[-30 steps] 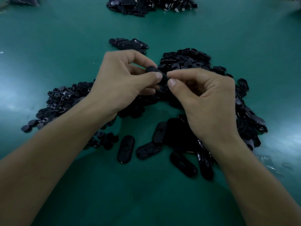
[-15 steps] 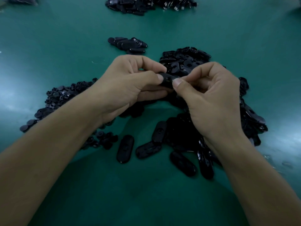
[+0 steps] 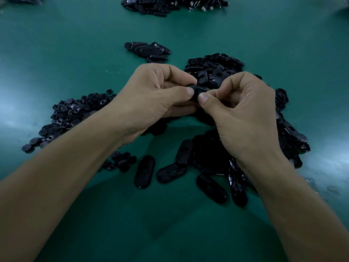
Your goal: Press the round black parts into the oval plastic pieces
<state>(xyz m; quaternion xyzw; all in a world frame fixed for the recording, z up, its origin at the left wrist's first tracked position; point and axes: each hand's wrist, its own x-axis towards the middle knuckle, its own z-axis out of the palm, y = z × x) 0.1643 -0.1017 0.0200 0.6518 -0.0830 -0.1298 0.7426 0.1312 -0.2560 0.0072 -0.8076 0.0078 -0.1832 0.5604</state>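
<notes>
Between my two hands I hold one black oval plastic piece (image 3: 198, 90) above the green table. My left hand (image 3: 156, 95) pinches its left end with thumb and forefinger. My right hand (image 3: 243, 110) pinches its right end, thumb tip pressed against it. Most of the piece is hidden by my fingers, and no round part shows on it. A heap of small round black parts (image 3: 71, 114) lies to the left. A heap of oval pieces (image 3: 213, 69) lies behind and under my right hand.
Loose oval pieces (image 3: 144, 172) lie near the front between my forearms. A small stack of ovals (image 3: 149, 50) sits farther back. A large dark pile (image 3: 170, 4) runs along the far edge. The green table (image 3: 56, 53) shows bare surface at left and front.
Both hands have drawn slightly lower and closer together around the oval piece; my right thumb now presses on its end. The heaps on the table have not moved.
</notes>
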